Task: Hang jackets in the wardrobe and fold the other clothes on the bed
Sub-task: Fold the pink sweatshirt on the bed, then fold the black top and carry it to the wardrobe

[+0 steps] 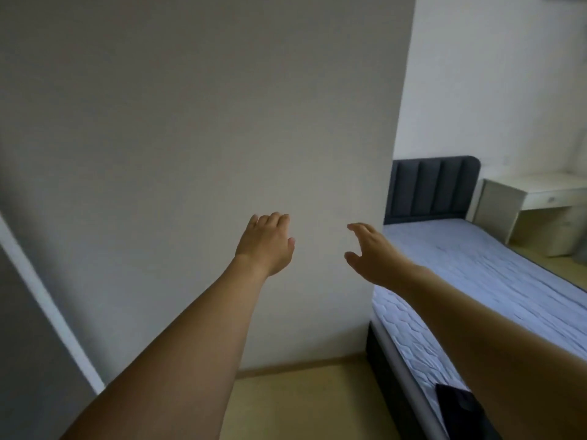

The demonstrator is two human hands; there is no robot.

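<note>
Two bare arms outstretched toward the wall (190, 122), left hand (265, 244) and right hand (373, 254) loosely spread, empty.

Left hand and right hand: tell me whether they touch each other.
Apart. The head view shows the left hand and the right hand both stretched out before the pale wall, with a plain strip of wall showing between them. Neither holds anything.

A home bedroom: a bed (495, 281) with padded headboard (432, 188) beside a white desk (533, 198).
</note>
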